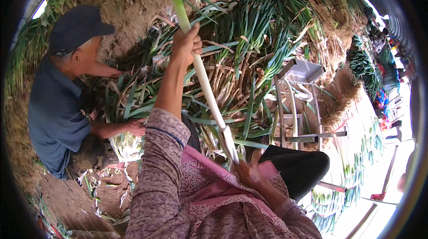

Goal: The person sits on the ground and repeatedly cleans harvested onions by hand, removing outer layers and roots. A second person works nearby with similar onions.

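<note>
My left hand [187, 45] is closed around the upper white shaft of a long Welsh onion [206, 83], just below its green leaves. The onion slants down across the view to my lap. At its lower end my right hand [248, 174], blurred, grips the onion, and a loose outer layer [229, 140] stands partly apart from the shaft there. Beneath the onion lies a heap of unpeeled Welsh onions [240, 72] with dry husks and green leaves. The onion's bottom tip is hidden by my right hand.
At the left a co-worker [60, 105] in a dark shirt and cap bends over onions, one hand beside a pale onion bundle [127, 145]. A metal frame stand [282, 115] rises at right. Stacked white-stemmed onions [354, 145] lie beyond it. Husk scraps [92, 185] litter the soil.
</note>
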Demonstrator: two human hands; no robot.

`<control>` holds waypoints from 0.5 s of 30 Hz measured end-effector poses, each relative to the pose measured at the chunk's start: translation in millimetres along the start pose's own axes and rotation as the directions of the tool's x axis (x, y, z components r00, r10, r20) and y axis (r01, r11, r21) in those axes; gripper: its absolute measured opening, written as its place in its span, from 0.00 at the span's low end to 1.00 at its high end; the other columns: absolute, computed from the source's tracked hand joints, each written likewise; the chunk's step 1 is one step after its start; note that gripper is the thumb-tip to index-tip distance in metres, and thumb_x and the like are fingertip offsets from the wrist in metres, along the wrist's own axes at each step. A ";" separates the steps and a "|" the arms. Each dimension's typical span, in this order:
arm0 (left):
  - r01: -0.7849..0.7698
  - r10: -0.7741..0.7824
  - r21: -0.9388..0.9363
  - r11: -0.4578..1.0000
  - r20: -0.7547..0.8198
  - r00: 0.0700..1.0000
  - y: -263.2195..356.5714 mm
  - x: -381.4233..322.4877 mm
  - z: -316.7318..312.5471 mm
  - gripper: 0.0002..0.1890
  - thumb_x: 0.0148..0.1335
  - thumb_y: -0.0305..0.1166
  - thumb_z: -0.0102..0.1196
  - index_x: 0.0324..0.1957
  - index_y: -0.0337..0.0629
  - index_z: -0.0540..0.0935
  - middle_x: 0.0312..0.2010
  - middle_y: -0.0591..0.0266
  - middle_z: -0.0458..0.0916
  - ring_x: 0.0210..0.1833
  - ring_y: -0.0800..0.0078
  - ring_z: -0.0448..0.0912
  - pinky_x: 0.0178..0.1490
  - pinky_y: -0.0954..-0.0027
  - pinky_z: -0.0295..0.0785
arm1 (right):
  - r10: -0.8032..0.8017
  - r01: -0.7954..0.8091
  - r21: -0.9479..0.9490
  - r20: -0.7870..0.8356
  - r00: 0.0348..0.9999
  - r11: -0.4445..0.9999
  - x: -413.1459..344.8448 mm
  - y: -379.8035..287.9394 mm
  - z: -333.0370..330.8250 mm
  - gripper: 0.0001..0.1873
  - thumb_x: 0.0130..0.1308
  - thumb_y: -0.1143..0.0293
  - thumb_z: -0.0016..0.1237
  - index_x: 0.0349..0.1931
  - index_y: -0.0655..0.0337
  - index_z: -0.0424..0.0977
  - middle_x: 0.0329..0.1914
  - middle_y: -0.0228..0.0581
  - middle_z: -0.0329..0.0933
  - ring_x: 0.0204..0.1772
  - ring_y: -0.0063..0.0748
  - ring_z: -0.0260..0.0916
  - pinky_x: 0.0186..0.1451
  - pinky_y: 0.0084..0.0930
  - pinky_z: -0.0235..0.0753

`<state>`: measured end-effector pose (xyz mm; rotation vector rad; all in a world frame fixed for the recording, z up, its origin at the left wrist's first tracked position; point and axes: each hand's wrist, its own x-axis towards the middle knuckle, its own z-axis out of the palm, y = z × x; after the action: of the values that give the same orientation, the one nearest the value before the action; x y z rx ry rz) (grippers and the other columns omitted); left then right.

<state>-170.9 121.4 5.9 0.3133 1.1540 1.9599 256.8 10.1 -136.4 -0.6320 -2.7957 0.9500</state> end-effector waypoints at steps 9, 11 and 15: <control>-0.102 0.102 0.005 0.995 0.081 0.992 18.1 12.4 3.8 0.15 0.62 0.40 0.60 0.29 0.46 0.69 0.13 0.77 0.58 0.12 0.85 0.57 0.14 0.79 0.52 | 0.476 -0.368 -0.330 0.364 0.800 0.870 -42.4 16.2 -13.6 0.18 0.68 0.50 0.40 0.43 0.55 0.68 0.24 0.49 0.77 0.30 0.53 0.78 0.29 0.49 0.72; -0.094 0.099 -0.038 0.995 0.157 0.983 8.4 8.0 12.2 0.13 0.63 0.37 0.59 0.29 0.50 0.67 0.13 0.77 0.58 0.13 0.85 0.57 0.14 0.79 0.52 | 0.469 -0.385 -0.296 0.308 0.828 0.874 2.7 18.8 -31.5 0.20 0.69 0.50 0.40 0.47 0.57 0.67 0.33 0.52 0.79 0.37 0.54 0.78 0.36 0.51 0.72; 0.001 -0.001 -0.002 1.000 0.335 0.942 -5.6 -7.8 26.2 0.13 0.63 0.40 0.59 0.30 0.48 0.70 0.13 0.76 0.58 0.12 0.84 0.55 0.15 0.77 0.52 | 0.170 -0.164 -0.254 0.003 0.985 0.953 77.9 19.7 -112.5 0.25 0.64 0.62 0.48 0.60 0.59 0.63 0.51 0.52 0.72 0.58 0.51 0.68 0.56 0.47 0.68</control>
<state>-148.2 133.0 17.1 0.6195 0.9293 1.8181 220.5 119.7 -60.3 -0.9084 -2.9495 0.6305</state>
